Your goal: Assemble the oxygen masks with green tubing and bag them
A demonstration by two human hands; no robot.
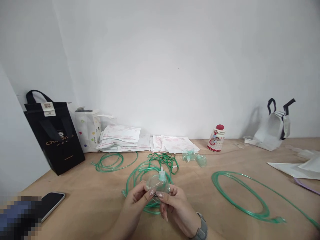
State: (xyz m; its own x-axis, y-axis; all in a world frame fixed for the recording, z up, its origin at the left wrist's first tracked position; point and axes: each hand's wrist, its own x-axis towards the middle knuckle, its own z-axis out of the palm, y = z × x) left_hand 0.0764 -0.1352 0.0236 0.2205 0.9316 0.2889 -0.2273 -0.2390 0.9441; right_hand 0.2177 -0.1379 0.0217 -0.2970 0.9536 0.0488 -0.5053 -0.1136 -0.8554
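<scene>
A clear oxygen mask [158, 183] with a pale green connector [162, 174] pointing up is held between both hands, above the table. My left hand [140, 199] pinches its left edge with thumb and fingers. On the other side my right hand [176, 201] grips the right edge, the two thumbs nearly meeting at the front. A small dark piece shows between the thumbtips, too small to name. Beneath and behind the mask lies a coil of green tubing [130, 178], partly hidden by the hands. A tangle of dark green elastic straps [163, 159] rests just beyond.
Two more masks [189, 155] lie past the straps. Other tubing coils sit left [107, 163] and right [240, 200]. Paper packets [121, 135], a black bag [56, 136], a white bag [86, 130] and a bottle [216, 138] line the wall. A phone [51, 204] lies front left.
</scene>
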